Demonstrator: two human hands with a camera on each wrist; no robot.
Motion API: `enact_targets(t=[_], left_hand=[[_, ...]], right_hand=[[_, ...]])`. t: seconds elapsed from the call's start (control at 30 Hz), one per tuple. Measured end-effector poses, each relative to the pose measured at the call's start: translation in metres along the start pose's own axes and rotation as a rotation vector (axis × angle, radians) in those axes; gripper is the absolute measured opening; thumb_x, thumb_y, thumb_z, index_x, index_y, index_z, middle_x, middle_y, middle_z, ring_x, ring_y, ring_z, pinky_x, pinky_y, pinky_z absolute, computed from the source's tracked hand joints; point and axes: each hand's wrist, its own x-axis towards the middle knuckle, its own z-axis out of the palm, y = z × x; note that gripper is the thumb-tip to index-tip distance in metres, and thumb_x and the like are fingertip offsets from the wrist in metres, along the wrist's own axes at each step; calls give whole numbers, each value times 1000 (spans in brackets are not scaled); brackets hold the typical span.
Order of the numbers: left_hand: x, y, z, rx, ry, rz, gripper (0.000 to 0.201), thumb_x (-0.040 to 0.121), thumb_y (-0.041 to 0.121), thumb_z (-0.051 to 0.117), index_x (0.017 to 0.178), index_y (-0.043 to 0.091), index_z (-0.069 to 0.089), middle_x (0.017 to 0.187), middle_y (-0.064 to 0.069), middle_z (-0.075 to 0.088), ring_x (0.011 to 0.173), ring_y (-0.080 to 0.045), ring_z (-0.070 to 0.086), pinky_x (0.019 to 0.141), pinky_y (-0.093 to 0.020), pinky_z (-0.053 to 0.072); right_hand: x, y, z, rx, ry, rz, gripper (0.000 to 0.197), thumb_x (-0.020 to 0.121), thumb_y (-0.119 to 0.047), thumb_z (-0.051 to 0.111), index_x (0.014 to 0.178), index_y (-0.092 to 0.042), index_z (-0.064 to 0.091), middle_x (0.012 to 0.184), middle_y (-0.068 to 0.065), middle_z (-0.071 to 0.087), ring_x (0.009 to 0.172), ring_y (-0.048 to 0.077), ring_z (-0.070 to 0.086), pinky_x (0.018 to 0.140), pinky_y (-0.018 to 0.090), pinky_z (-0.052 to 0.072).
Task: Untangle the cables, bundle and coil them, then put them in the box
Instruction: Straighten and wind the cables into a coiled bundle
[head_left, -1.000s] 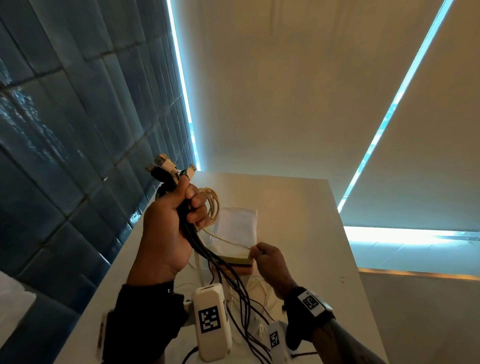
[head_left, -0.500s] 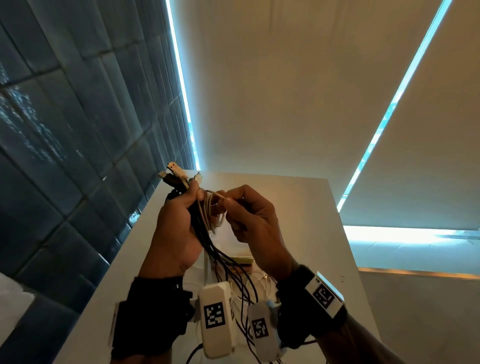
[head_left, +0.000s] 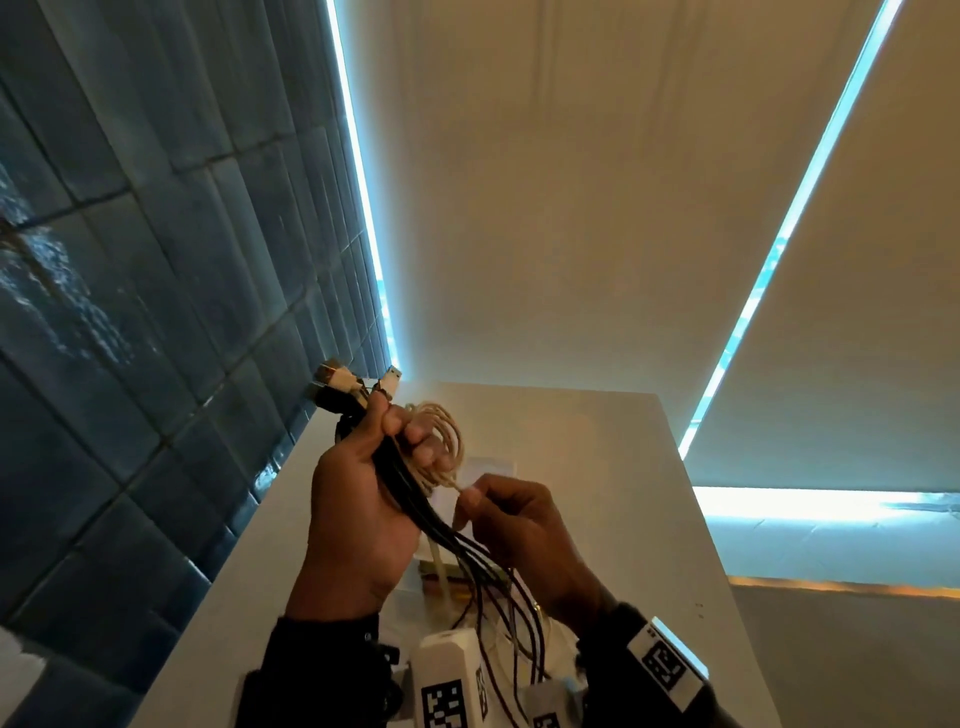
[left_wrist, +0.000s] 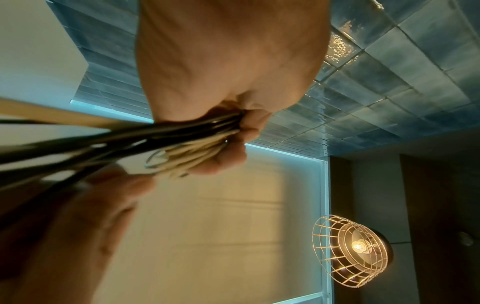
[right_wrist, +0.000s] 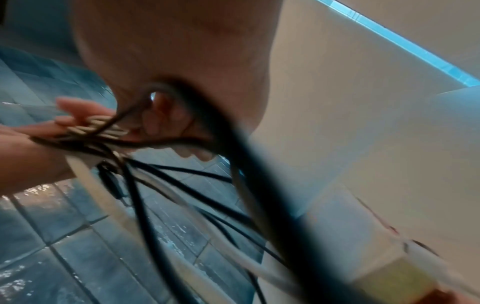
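My left hand (head_left: 363, 499) is raised above the table and grips a bundle of black and white cables (head_left: 410, 499). Their plugs (head_left: 337, 382) stick out above the fist. A thin cream cord (head_left: 441, 441) is wound in loops around the fingers of that hand. My right hand (head_left: 498, 514) pinches the free end of the cream cord just right of the bundle. The left wrist view shows the cable bundle (left_wrist: 182, 139) clamped in the fist. Black and white cables (right_wrist: 161, 185) hang down blurred in the right wrist view. The box (head_left: 441, 577) lies on the table under the hands, mostly hidden.
A white table (head_left: 597, 467) runs away from me, with a white sheet (head_left: 493, 467) behind the hands. A blue tiled wall (head_left: 156, 312) stands along the left. A wire-caged lamp (left_wrist: 355, 248) hangs overhead. Loose cable ends (head_left: 519, 649) trail toward the wrists.
My right hand has dropped from beside the left fingers to lower right, still pinching the cream cord's end. Another loop of cord lies around the left fingers.
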Motion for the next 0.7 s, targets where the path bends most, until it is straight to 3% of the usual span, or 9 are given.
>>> enact_targets(t=[0.1, 0.27, 0.43, 0.6, 0.7], left_hand=[[-2, 7, 0, 39, 20, 62, 34, 98, 33, 38, 67, 19, 42, 63, 4, 40, 51, -9, 36, 54, -23, 35], [-4, 13, -2, 82, 31, 83, 32, 95, 34, 42, 67, 20, 41, 63, 5, 37, 50, -8, 32, 51, -22, 34], [-7, 16, -1, 100, 33, 95, 32, 92, 36, 44, 65, 20, 42, 62, 5, 35, 51, -9, 29, 51, -22, 32], [-6, 17, -2, 141, 47, 78, 31, 90, 37, 47, 64, 20, 41, 61, 4, 32, 51, -9, 28, 49, -22, 31], [-5, 11, -1, 174, 50, 49, 31, 88, 36, 48, 62, 19, 43, 60, 3, 32, 49, -10, 28, 47, -23, 30]], right_hand=[[-9, 18, -11, -39, 6, 66, 29, 94, -26, 54, 73, -8, 63, 48, -14, 43, 44, 0, 34, 46, 12, 28], [-21, 54, -28, -91, 63, 143, 29, 96, -19, 56, 71, -4, 62, 53, -10, 47, 49, 4, 39, 50, 15, 31], [-36, 80, -44, -238, 102, 232, 32, 95, -14, 57, 67, 0, 62, 52, -11, 50, 52, -3, 42, 55, 11, 34], [-52, 99, -62, -312, 138, 285, 35, 95, -15, 59, 60, -15, 62, 55, -7, 52, 58, 1, 45, 60, 18, 36], [-56, 104, -68, -345, 170, 317, 35, 94, -14, 59, 60, -16, 64, 55, -7, 53, 57, 1, 45, 61, 22, 36]])
